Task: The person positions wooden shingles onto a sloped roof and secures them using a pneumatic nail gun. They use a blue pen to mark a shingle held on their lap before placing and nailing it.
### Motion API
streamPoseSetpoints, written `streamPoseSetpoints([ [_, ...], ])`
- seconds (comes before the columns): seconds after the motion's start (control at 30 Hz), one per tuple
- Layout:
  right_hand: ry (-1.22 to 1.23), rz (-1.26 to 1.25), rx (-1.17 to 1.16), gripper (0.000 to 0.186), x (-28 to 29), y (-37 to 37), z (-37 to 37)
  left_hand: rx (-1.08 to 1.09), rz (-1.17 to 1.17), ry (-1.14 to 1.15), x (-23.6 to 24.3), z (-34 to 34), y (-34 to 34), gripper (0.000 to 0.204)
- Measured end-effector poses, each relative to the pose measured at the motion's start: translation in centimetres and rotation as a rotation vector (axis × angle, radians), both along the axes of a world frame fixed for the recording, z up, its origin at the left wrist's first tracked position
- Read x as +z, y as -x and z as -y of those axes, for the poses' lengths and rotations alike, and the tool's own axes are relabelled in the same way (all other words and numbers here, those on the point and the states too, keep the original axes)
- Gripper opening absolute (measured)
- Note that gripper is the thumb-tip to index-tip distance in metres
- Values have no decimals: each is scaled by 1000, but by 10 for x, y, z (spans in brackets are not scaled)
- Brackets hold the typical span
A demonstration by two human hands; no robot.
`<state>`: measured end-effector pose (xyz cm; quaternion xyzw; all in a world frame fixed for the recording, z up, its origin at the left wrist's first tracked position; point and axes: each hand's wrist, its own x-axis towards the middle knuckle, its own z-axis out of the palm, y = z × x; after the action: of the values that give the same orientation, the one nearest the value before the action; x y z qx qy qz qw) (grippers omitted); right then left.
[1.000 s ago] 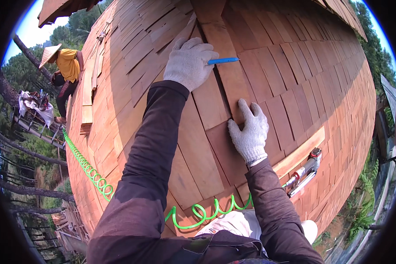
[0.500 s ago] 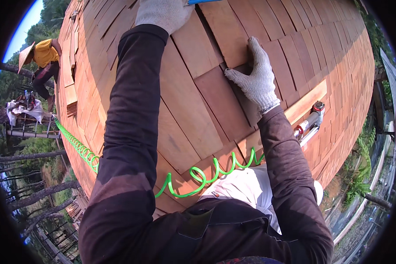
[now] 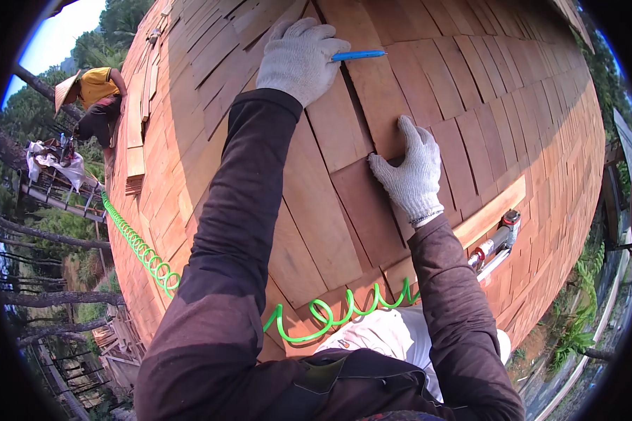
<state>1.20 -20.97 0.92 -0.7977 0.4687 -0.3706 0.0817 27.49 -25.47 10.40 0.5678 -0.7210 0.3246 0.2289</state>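
Note:
My left hand (image 3: 300, 59), in a pale knitted glove, is closed round a slim blue pencil or pen (image 3: 361, 55). The pencil points right, across the upper part of a loose-looking wooden shingle (image 3: 379, 98). A dark narrow gap runs along that shingle's left side. My right hand (image 3: 416, 172), gloved alike, grips the shingle's lower right corner, its thumb at the bottom edge and its index finger along the right side. Below lies a darker reddish shingle (image 3: 365, 207), partly shaded.
A nail gun (image 3: 497, 242) lies right of my right forearm, beside a long wooden batten (image 3: 491, 210). A green coiled air hose (image 3: 330, 316) crosses before my waist. At far left, a person in a yellow shirt (image 3: 98, 88) is beside stacked shingles (image 3: 135, 161).
The view has shifted, so the roof and both hands sit lower in the picture. My left hand and the blue pencil now show fully. My right hand stays at the shingle's corner.

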Motion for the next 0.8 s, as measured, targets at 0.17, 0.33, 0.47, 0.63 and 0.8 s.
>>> streamPoseSetpoints([
  [0.17, 107, 62, 48, 78, 2, -7, 13, -42, -177, -12, 3, 5, 0, 30],
  [0.33, 40, 1, 95, 77, 11, -13, 22, 4, -97, 38, -6, 7, -5, 31],
  [0.47, 57, 5, 41, 77, 3, -18, 10, 55, -47, 48, -8, 5, -3, 32],
  [0.63, 53, -12, 13, 78, 4, -16, 10, 74, -68, -35, -6, 4, 0, 34],
  [0.8, 54, -40, 44, 77, 12, -17, 21, 74, -29, -57, -3, 0, 0, 34],
])
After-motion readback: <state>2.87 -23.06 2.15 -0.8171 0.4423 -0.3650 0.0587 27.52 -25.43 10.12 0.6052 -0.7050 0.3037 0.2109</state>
